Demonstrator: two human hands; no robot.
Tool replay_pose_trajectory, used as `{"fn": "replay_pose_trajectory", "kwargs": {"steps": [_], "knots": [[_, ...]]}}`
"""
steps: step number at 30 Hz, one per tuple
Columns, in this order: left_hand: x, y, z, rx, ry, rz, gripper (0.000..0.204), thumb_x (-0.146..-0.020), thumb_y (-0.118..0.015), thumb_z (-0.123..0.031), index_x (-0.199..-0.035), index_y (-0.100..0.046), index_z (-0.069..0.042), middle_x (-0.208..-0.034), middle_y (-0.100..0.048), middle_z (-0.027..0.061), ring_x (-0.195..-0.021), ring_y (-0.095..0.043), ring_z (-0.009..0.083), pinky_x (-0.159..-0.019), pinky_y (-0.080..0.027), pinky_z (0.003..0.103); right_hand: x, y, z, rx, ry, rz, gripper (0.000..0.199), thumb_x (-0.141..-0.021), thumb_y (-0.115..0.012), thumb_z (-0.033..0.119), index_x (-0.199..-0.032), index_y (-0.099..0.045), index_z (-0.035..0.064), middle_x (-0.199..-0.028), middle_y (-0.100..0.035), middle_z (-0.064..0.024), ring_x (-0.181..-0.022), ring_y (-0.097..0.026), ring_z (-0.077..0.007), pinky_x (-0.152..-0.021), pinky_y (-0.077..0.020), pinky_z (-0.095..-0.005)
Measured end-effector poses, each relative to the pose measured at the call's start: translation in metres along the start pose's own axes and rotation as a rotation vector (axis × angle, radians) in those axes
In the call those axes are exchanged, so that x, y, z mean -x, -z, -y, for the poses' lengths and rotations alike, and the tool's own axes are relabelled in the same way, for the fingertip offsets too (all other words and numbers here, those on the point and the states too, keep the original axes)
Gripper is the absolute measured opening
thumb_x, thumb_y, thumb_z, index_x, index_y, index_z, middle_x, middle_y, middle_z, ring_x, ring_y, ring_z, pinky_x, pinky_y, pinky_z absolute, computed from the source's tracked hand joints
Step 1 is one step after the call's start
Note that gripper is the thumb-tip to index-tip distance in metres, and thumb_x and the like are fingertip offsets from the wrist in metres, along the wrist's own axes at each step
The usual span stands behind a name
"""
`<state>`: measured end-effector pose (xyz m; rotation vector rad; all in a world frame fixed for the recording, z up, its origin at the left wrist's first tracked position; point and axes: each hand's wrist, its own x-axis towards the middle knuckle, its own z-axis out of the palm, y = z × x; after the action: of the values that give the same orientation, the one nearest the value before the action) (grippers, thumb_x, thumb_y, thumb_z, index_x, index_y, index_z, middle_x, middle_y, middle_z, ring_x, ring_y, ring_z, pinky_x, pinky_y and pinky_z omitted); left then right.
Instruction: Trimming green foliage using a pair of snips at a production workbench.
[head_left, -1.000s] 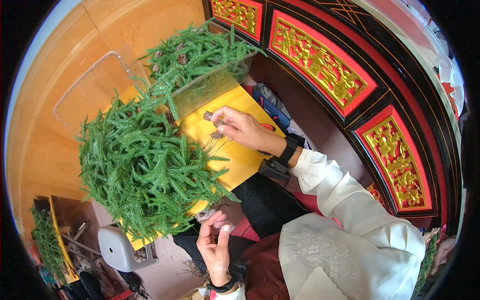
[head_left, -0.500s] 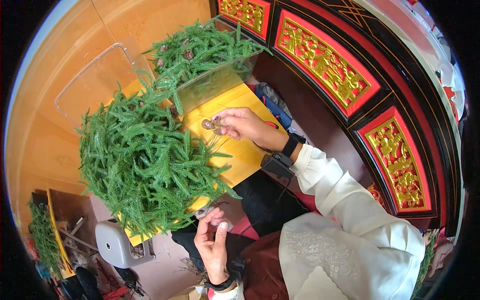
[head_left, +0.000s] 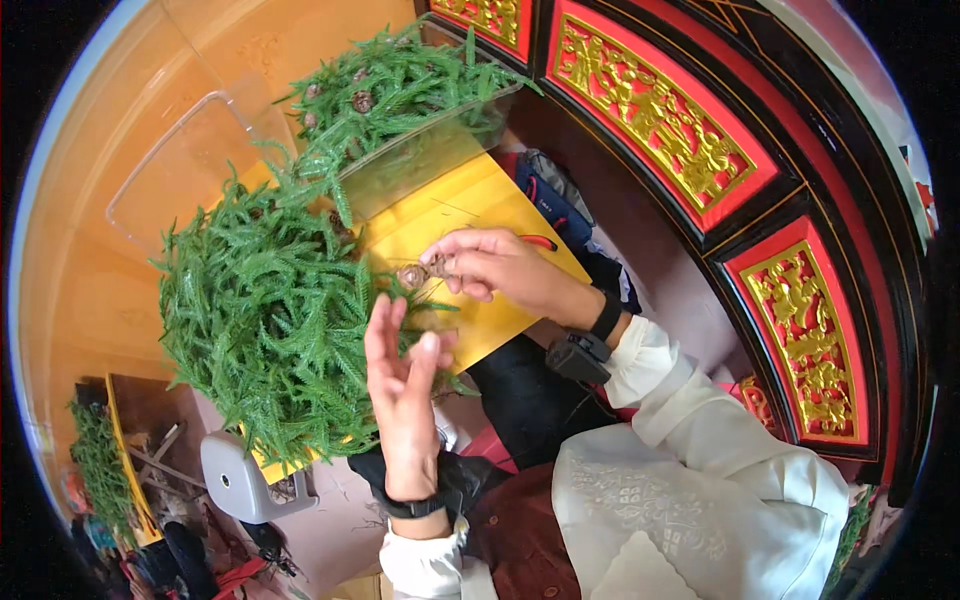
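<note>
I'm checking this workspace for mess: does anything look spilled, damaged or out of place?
Nothing looks plainly damaged. Untidy, though: the big greenery pile pokes past the near edge of the yellow tabletop, and sprigs stick out over the clear bin's rim, looking overfilled.

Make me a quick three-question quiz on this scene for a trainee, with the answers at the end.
1. Which hand holds the small pine cones?
2. True or false: the left hand is clenched in a tight fist.
3. Pick one. What shows in the clear plastic bin?
A. Folded cloth
B. Green sprigs with brown cones
C. Metal cutlery

Key
1. The right hand.
2. False; it is open.
3. B
</note>
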<state>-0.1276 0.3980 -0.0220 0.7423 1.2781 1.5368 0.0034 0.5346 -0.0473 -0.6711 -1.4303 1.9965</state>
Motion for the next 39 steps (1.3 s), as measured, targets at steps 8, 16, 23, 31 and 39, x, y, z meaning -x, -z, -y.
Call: {"fn": "replay_pose_trajectory", "kwargs": {"steps": [8, 16, 23, 31, 39], "knots": [[-0.059, -0.059, 0.051, 0.197, 0.026, -0.094, 0.015, -0.094, -0.057, -0.019, -0.097, -0.057, -0.005, -0.095, -0.064, 0.0064, -0.078, -0.063, 0.0127, -0.068, -0.050, 0.022, 0.035, 0.061, 0.003, -0.096, 0.023, -0.088, 0.026, -0.093, -0.047, 0.010, -0.113, -0.059, -0.0011, -0.075, -0.055, -0.0013, -0.057, -0.042, -0.0039, -0.051, -0.0334, -0.0173], [-0.045, -0.083, 0.049, 0.100, 0.100, -0.108, 0.043, -0.094, -0.059, -0.021, -0.129, -0.048, 0.002, -0.107, -0.060, 0.0103, -0.084, -0.062, 0.0136, -0.070, -0.049, 0.023, 0.053, 0.075, 0.013, -0.208, -0.016, -0.053, 0.029, -0.090, -0.049, 0.011, -0.114, -0.058, -0.0018, -0.076, -0.055, -0.0024, -0.057, -0.042, -0.0045, -0.051, -0.0333, -0.0179], [-0.017, -0.064, 0.045, 0.042, -0.015, -0.099, 0.026, -0.092, -0.060, -0.018, -0.113, -0.065, -0.002, -0.113, -0.064, 0.0070, -0.088, -0.058, 0.0086, -0.072, -0.045, 0.021, 0.053, 0.040, -0.006, -0.325, -0.110, 0.042, 0.030, -0.090, -0.050, 0.014, -0.114, -0.056, -0.0031, -0.074, -0.058, -0.0033, -0.052, -0.044, -0.0049, -0.047, -0.0342, -0.0185], [0.005, -0.028, 0.038, -0.177, -0.337, -0.275, 0.006, -0.088, -0.060, 0.000, -0.085, -0.063, 0.004, -0.096, -0.061, 0.0087, -0.089, -0.057, 0.0150, -0.082, -0.045, 0.026, 0.054, 0.000, -0.017, -0.465, -0.287, 0.216, 0.029, -0.093, -0.048, 0.015, -0.115, -0.056, -0.0018, -0.072, -0.054, -0.0020, -0.053, -0.041, -0.0055, -0.049, -0.0332, -0.0195], [0.027, 0.015, 0.023, -0.091, -0.246, -0.324, 0.009, -0.088, -0.062, -0.003, -0.090, -0.068, 0.002, -0.095, -0.065, 0.0088, -0.083, -0.057, 0.0117, -0.077, -0.047, 0.024, 0.049, -0.041, -0.020, -0.274, -0.287, 0.268, 0.031, -0.093, -0.050, 0.013, -0.122, -0.051, -0.0002, -0.081, -0.054, -0.0026, -0.061, -0.044, -0.0067, -0.056, -0.0359, -0.0197]]}}
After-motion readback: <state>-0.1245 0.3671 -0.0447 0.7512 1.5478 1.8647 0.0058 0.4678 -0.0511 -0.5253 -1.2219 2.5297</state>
